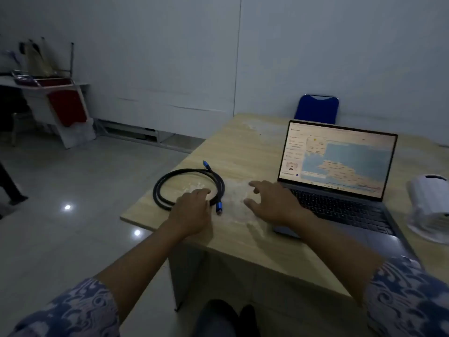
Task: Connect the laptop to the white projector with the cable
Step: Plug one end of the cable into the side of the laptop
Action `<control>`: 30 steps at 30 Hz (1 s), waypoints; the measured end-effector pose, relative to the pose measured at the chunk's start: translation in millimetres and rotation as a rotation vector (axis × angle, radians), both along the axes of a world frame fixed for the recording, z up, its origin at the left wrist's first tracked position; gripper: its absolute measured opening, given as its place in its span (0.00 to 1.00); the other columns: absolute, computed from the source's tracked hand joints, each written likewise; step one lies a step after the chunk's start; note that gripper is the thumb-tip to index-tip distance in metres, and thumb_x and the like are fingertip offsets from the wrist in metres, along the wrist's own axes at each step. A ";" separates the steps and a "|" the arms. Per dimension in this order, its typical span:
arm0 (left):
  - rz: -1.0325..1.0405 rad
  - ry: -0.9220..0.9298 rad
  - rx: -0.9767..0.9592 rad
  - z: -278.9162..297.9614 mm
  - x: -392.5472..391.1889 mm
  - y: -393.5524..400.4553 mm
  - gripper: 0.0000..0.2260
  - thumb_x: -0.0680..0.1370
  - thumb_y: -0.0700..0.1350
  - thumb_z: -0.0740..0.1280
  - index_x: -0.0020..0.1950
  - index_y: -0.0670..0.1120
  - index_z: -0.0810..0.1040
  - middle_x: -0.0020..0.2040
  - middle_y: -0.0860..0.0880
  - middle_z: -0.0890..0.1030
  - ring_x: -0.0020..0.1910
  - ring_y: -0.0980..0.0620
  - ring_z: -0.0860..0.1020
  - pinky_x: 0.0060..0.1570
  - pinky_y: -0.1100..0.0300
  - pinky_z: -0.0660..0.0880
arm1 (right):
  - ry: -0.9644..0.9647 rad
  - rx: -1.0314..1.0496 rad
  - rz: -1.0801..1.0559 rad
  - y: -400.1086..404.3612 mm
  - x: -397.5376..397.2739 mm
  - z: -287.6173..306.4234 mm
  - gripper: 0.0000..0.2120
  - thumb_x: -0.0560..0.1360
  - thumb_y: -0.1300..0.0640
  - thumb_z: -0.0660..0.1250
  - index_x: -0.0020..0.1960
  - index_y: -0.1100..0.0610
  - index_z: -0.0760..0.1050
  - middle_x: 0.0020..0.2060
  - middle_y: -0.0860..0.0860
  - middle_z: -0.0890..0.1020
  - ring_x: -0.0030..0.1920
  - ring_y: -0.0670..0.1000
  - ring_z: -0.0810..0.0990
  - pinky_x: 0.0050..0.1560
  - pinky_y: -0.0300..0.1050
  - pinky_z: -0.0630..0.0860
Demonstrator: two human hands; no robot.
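Dim room, pale walls, tiled floor, and a light wood desk [243, 147] carrying everything the job needs. Near the desk's left edge the cable [189, 188] lies coiled in a loop, one blue plug [206, 164] pointing toward the far edge, the other blue plug [219, 207] toward the near edge, neither plugged into anything. Right of the coil sits the laptop [340, 190], lid up, screen lit. At the right edge stands the white projector [430, 205], well apart from the cable.

The left hand [192, 210] rests on the near side of the coil, fingers curled down onto the cord; whether they grip it I cannot tell. The right hand [272, 203] hovers beside the laptop's left side, fingers spread, holding nothing.

By my reading the work has barely begun: uncoiling and both connections remain
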State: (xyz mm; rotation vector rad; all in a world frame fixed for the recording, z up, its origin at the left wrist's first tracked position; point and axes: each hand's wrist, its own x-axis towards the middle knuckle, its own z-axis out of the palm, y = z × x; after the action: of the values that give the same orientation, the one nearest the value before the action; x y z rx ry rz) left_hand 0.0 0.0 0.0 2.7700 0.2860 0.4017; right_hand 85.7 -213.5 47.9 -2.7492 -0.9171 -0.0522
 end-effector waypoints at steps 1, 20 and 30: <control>0.005 0.009 -0.002 -2.5 -1.3 6.5 0.21 0.82 0.48 0.60 0.74 0.46 0.70 0.70 0.45 0.76 0.66 0.43 0.75 0.63 0.48 0.72 | 0.009 -0.002 0.011 7.8 -1.0 -2.5 0.32 0.79 0.36 0.59 0.78 0.50 0.62 0.68 0.50 0.75 0.66 0.56 0.73 0.65 0.55 0.72; -0.052 -0.222 -0.061 -33.7 28.2 20.9 0.14 0.78 0.57 0.63 0.59 0.54 0.81 0.53 0.58 0.82 0.52 0.57 0.75 0.57 0.56 0.73 | 0.081 -0.018 -0.152 71.6 50.9 -42.7 0.12 0.78 0.43 0.59 0.48 0.52 0.73 0.42 0.50 0.78 0.43 0.54 0.76 0.46 0.49 0.68; -0.085 -0.252 -0.097 -24.8 21.7 14.0 0.09 0.71 0.54 0.67 0.46 0.53 0.83 0.41 0.60 0.81 0.44 0.60 0.74 0.64 0.52 0.70 | -0.067 0.047 -0.293 72.0 127.3 -37.1 0.14 0.80 0.47 0.58 0.55 0.56 0.74 0.53 0.55 0.78 0.52 0.58 0.78 0.54 0.51 0.65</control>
State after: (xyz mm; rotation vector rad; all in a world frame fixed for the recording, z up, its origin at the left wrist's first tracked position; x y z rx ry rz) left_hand 21.7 14.0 -24.8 2.5908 0.1220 0.6885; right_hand 213.0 -141.5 10.8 -2.8292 -0.5144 -0.2158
